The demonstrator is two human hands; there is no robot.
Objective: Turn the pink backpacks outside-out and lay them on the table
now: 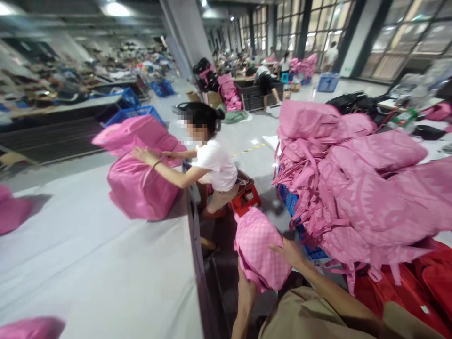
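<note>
A pink checked bag [259,249] hangs in the air between the grey table and the heap of bags, held by both my hands. My right hand [290,252] lies on its right side, fingers pressed into the fabric. My left hand [246,284] comes up from below and grips the bag's underside, its fingers hidden by the cloth.
The long grey table [106,263] fills the left, with pink bags [141,183] on it that a seated co-worker [215,165] handles from a red stool [246,197]. A tall heap of pink bags [360,188] stands on the right over blue crates [291,202], with red bags [416,287] below.
</note>
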